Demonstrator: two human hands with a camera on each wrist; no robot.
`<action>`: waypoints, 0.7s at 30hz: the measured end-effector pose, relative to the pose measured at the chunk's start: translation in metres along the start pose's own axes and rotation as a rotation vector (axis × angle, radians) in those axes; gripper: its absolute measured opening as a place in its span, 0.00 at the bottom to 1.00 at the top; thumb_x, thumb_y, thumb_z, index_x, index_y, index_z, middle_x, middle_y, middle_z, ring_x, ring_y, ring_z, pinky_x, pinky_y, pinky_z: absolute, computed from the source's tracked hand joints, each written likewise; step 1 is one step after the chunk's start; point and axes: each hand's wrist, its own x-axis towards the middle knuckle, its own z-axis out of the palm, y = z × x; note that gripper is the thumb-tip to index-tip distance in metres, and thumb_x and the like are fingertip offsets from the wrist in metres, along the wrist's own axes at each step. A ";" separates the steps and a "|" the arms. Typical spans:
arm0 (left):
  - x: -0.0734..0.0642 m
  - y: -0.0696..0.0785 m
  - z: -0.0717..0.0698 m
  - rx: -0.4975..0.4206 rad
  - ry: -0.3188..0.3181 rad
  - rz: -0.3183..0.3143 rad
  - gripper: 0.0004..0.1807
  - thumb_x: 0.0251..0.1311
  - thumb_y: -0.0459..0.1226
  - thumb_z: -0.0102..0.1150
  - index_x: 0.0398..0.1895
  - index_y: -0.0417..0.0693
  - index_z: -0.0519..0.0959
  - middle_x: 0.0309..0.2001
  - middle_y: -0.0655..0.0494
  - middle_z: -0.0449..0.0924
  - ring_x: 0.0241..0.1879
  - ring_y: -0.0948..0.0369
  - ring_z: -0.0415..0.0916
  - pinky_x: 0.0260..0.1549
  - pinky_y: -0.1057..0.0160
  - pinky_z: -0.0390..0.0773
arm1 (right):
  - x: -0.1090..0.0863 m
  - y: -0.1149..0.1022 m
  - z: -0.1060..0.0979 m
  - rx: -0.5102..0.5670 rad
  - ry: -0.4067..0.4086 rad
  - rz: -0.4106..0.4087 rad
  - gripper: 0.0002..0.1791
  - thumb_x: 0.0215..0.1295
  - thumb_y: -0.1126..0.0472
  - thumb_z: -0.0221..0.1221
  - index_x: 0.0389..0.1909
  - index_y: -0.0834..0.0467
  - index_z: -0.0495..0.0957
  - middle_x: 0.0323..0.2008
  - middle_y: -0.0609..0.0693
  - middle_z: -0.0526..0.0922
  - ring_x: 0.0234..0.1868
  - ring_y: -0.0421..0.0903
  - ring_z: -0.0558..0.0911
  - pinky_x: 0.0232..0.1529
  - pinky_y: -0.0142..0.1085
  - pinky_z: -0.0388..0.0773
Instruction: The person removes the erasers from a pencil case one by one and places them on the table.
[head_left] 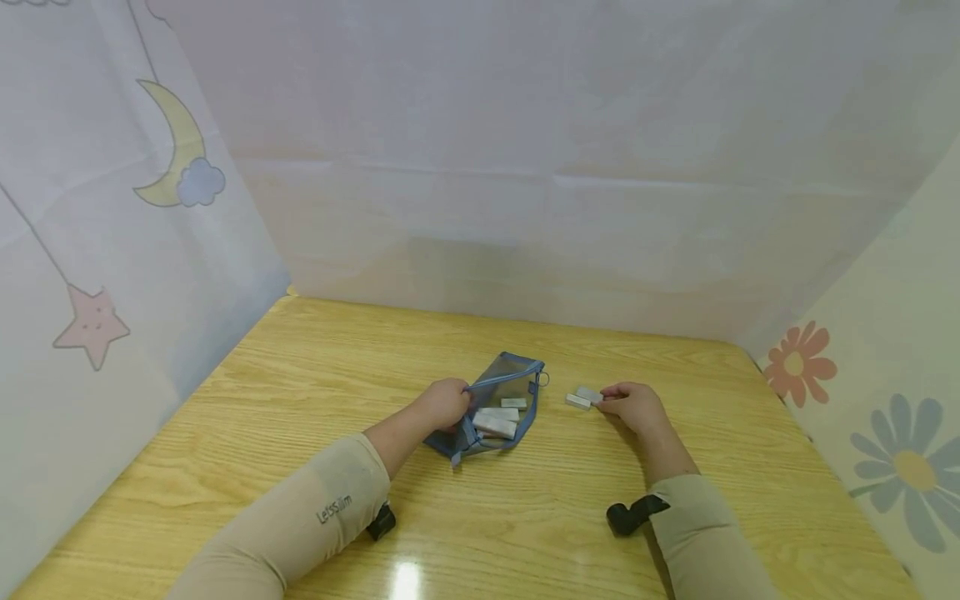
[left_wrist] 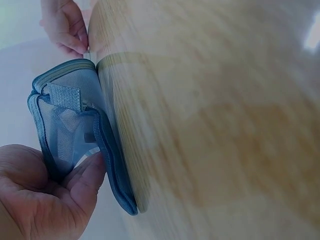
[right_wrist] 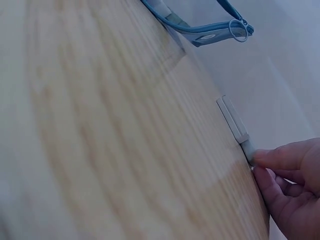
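Note:
A blue-edged mesh zip pouch (head_left: 512, 379) lies open on the table, with several small whitish rectangular blocks (head_left: 495, 426) visible inside it. My left hand (head_left: 445, 403) grips its left end; in the left wrist view the thumb and fingers are curled round the pouch edge (left_wrist: 115, 175). To the right of the pouch, my right hand (head_left: 636, 407) pinches the end of a small pale block (right_wrist: 248, 151) between thumb and fingertips, low at the table. Another whitish block (head_left: 577, 402) lies right against it. Their exact kind cannot be made out.
The wood-grain table (head_left: 337, 358) meets a pale cloth backdrop (head_left: 525, 208) at the back and sides. A metal ring (head_left: 543, 379) hangs at the pouch's right end. Black straps with small devices (head_left: 626, 517) sit at both wrists.

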 end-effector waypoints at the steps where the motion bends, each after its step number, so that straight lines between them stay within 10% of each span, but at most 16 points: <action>1: 0.000 0.000 0.000 -0.002 -0.001 -0.002 0.12 0.63 0.35 0.37 0.28 0.39 0.70 0.25 0.52 0.69 0.24 0.59 0.68 0.17 0.66 0.75 | 0.000 0.001 0.000 0.020 0.003 0.011 0.17 0.54 0.60 0.59 0.43 0.63 0.74 0.39 0.55 0.77 0.41 0.48 0.73 0.39 0.37 0.71; 21: 0.004 -0.003 0.001 -0.003 0.002 -0.002 0.12 0.63 0.35 0.37 0.26 0.42 0.69 0.25 0.52 0.69 0.24 0.59 0.69 0.17 0.65 0.75 | -0.014 -0.032 0.010 0.142 0.034 -0.079 0.16 0.56 0.59 0.57 0.44 0.64 0.73 0.39 0.57 0.76 0.38 0.50 0.75 0.38 0.38 0.74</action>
